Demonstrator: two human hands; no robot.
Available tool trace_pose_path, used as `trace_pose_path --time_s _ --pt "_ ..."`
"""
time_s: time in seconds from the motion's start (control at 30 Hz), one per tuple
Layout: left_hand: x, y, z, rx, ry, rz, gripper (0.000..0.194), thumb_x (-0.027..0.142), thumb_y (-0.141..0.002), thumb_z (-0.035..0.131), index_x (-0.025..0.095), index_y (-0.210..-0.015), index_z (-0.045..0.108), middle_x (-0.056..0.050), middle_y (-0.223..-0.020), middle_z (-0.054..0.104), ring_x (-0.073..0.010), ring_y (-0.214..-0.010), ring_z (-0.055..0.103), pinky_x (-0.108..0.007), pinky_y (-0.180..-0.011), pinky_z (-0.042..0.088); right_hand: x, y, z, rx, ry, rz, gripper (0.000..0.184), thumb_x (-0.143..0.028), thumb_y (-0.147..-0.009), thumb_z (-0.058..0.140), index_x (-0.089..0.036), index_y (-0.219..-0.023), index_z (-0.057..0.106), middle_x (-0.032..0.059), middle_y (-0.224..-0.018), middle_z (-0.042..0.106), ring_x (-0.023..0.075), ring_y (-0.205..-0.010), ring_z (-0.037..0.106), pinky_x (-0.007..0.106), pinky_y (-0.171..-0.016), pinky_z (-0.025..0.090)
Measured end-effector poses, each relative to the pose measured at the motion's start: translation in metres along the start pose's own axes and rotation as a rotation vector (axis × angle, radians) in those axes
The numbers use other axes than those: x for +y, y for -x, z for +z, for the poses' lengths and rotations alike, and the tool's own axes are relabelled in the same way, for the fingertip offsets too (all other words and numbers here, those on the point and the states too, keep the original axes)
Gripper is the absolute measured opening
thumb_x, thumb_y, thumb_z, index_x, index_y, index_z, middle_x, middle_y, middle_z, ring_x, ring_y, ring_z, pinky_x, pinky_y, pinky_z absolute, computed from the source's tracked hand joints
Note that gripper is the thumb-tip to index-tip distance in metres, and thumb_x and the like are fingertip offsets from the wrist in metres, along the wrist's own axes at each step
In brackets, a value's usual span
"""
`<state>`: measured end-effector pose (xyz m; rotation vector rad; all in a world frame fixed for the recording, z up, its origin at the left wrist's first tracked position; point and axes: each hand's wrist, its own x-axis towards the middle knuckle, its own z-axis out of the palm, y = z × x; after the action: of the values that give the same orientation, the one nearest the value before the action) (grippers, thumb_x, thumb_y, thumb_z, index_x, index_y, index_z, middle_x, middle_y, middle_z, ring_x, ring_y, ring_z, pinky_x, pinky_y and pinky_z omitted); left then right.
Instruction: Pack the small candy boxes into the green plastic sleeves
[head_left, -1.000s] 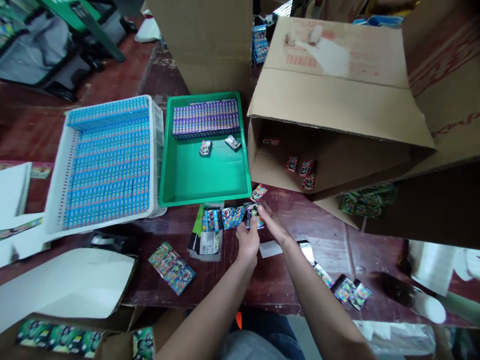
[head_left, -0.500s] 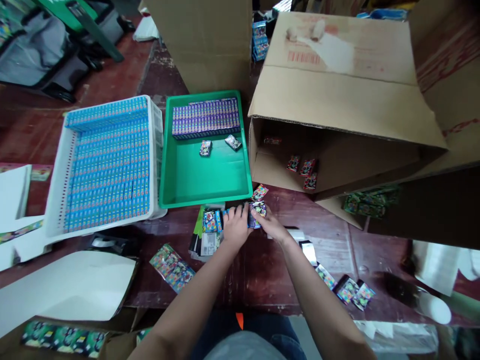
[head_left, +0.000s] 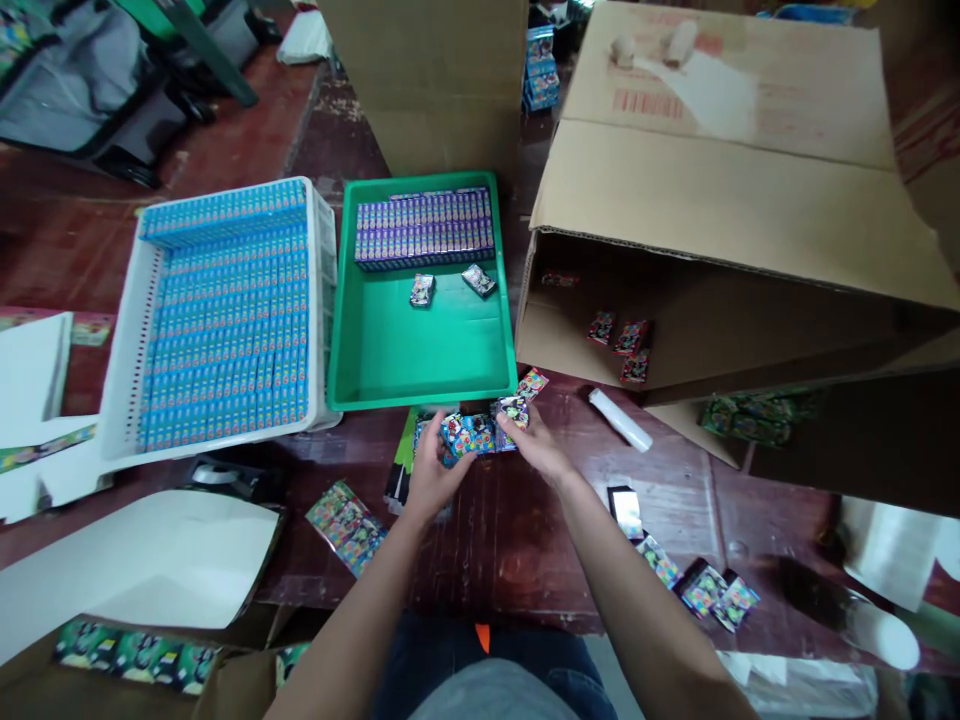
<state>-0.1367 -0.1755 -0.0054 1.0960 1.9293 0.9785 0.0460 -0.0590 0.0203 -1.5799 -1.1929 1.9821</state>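
Observation:
My left hand (head_left: 435, 475) has its thumb and fingers around a small blue printed box (head_left: 456, 437). Right beside it lies another blue printed box (head_left: 481, 432), between my two hands. My right hand (head_left: 538, 448) grips a small purple and white printed box (head_left: 512, 410) from its right side. Both hands are low over the table, just in front of the green tray (head_left: 420, 393). Under and behind my left hand, flat printed sheets and a green card (head_left: 403, 455) are partly hidden.
A white crate (head_left: 127, 370) with rows of blue boxes stands left. Purple boxes (head_left: 424, 235) and two loose packs sit in the green tray. A cardboard box (head_left: 720, 210) lies open at right. Several packs (head_left: 701, 588) and a white roll (head_left: 621, 419) lie on the table.
My left hand has shifted left and turned, uncovering the blue boxes it was lying over. My right hand stays on the purple box. The whole view has shifted slightly.

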Motion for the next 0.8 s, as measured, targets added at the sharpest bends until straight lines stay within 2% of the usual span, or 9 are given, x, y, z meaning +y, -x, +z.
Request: trace_pose_path --time_s 0.13,0.2,0.27,0.33,0.43,0.57,0.7,0.8 --pt "-0.011 -0.002 -0.003 -0.038 -0.146 0.076 0.082 0.045 -0.081 0.078 0.023 -0.152 0.045 -0.016 -0.154 0.050 -0.0363 -0.146 0.042 -0.056 -0.122 0.030 0.000 -0.005 0.011 -0.041 0.027 -0.009 0.077 -0.063 -0.087 0.068 -0.027 -0.152 0.046 0.0052 -0.144 0.064 0.0247 -0.134 0.059 0.042 -0.118 0.040" --pt "-0.014 -0.001 -0.002 -0.024 -0.210 0.085 0.080 0.046 -0.080 0.078 0.024 -0.151 0.048 -0.017 -0.160 0.043 -0.0398 -0.150 0.034 -0.060 -0.124 0.022 0.000 -0.006 0.015 -0.051 0.048 -0.008 0.080 -0.064 -0.086 0.069 -0.026 -0.152 0.045 0.0061 -0.145 0.063 0.0260 -0.135 0.058 0.043 -0.119 0.040" --pt "-0.016 0.002 0.001 -0.002 -0.253 0.086 0.080 0.047 -0.082 0.076 0.024 -0.152 0.045 -0.018 -0.166 0.033 -0.0417 -0.153 0.028 -0.063 -0.123 0.019 -0.001 -0.006 0.018 -0.042 0.072 -0.006 0.083 -0.064 -0.084 0.071 -0.026 -0.153 0.045 0.0072 -0.147 0.061 0.0277 -0.138 0.056 0.044 -0.120 0.039" --pt "-0.017 0.006 0.002 0.014 -0.268 0.088 0.080 0.046 -0.086 0.071 0.024 -0.156 0.039 -0.019 -0.168 0.027 -0.0408 -0.154 0.027 -0.063 -0.122 0.021 -0.001 -0.006 0.019 -0.023 0.095 -0.011 0.085 -0.063 -0.082 0.073 -0.026 -0.153 0.045 0.0075 -0.146 0.062 0.0286 -0.139 0.054 0.045 -0.120 0.039" --pt "-0.018 0.008 0.000 0.045 -0.259 0.077 0.080 0.045 -0.090 0.067 0.023 -0.158 0.033 -0.021 -0.166 0.029 -0.0381 -0.154 0.029 -0.061 -0.121 0.025 -0.002 -0.004 0.016 -0.006 0.130 -0.019 0.088 -0.062 -0.079 0.077 -0.026 -0.152 0.046 0.0069 -0.143 0.064 0.0287 -0.138 0.055 0.044 -0.119 0.040" --pt "-0.022 0.009 -0.013 0.111 -0.246 0.026 0.073 0.046 -0.091 0.065 0.021 -0.154 0.038 -0.020 -0.159 0.041 -0.0343 -0.149 0.037 -0.056 -0.122 0.028 -0.008 0.002 0.012 -0.014 0.171 -0.018 0.092 -0.063 -0.077 0.077 -0.025 -0.154 0.043 0.0080 -0.147 0.061 0.0286 -0.139 0.054 0.044 -0.121 0.037" --pt "-0.023 0.014 -0.031 0.191 -0.272 -0.031 0.063 0.043 -0.090 0.062 0.020 -0.147 0.047 -0.018 -0.144 0.055 -0.0334 -0.136 0.053 -0.055 -0.115 0.041 -0.013 0.008 0.017 -0.027 0.185 -0.025 0.092 -0.067 -0.080 0.070 -0.020 -0.154 0.041 0.0140 -0.151 0.056 0.0329 -0.143 0.049 0.053 -0.123 0.031" --pt "-0.022 0.015 -0.049 0.276 -0.290 -0.062 0.059 0.041 -0.089 0.063 0.025 -0.145 0.049 -0.017 -0.138 0.060 -0.0337 -0.130 0.058 -0.055 -0.110 0.047 -0.008 0.008 0.021 0.010 0.230 -0.007 0.085 -0.069 -0.083 0.063 -0.021 -0.151 0.046 0.0145 -0.148 0.059 0.0332 -0.140 0.054 0.052 -0.120 0.038"
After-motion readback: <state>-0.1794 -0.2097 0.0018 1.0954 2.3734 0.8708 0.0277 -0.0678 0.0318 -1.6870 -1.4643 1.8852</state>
